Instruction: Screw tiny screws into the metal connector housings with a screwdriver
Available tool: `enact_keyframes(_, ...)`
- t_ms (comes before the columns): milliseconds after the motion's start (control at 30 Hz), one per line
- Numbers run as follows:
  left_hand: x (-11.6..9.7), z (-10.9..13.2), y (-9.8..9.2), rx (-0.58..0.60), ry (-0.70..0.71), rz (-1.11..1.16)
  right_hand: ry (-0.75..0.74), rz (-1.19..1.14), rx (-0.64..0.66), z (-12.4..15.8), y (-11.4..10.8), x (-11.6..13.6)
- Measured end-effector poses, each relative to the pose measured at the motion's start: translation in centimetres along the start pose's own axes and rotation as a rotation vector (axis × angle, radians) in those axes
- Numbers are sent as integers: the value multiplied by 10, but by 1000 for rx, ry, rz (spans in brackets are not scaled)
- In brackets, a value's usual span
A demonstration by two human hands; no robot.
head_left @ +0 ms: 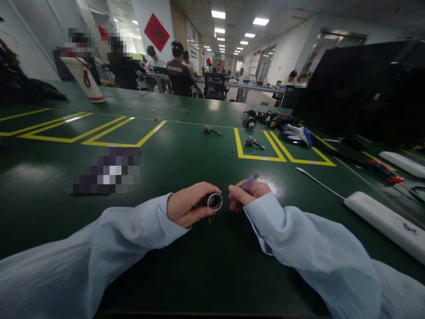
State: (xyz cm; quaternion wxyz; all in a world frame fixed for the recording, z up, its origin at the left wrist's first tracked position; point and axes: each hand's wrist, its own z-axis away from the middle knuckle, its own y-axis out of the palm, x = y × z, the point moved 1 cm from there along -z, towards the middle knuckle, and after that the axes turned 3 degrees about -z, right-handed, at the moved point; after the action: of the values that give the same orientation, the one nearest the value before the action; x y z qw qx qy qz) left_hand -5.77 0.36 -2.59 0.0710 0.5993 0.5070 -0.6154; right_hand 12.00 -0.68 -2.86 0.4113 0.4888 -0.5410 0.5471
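The left hand [186,204] gripped a dark, hollow cylinder with a silvery metal rim [214,202], fingers over the top and thumb beneath, its open end turned towards the viewer. The right hand [248,195], just beside it, pinched a slim, translucent purple tool [249,182]; the fingers hid its working end, so whether it had a blade or point could not be told. Tool and rim stood apart, with a narrow gap between the hands.

The cylinder was held above the dark green bench [159,270], and its open mouth looked like the weak point: a tilt downward could spill anything loose inside, though the interior was too dark to read. A thumb slipping on the smooth rim could let the cylinder roll. Tiny brass-coloured pieces [209,219] showed just below the left hand; a brushing pale blue cuff [179,226] might scatter them, and against so dark a surface they would be hard to find. The small dark specks [225,154] farther out, near the grey metal part with a thin shaft [255,142], seemed equally easy to lose. If the tool came in at a slant, it could skid off the rim towards the left thumb.
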Motion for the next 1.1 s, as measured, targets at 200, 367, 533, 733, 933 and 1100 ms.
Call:
enact_keyframes(200, 7, -5, -10, -199, -186, 373, -729, 345, 97, 21, 4, 8)
enact_keyframes(367, 7, -4, -11, -311, -247, 388, -824, 185, -16, 24, -4, 14)
enact_keyframes(533, -2, -1, -6, -350, -251, 313, -849, 212, 65, 23, -2, 19)
enact_keyframes(733, -8, -1, -3, -428, -269, 282, -920, 288, 120, 22, 4, 16)
enact_keyframes(933, -8, -1, -5, -404, -329, 263, -991, 355, 123, 25, 6, 16)
enact_keyframes(1100, -11, -1, -4, -408, -343, 225, -1004, 375, 118, 25, 6, 18)
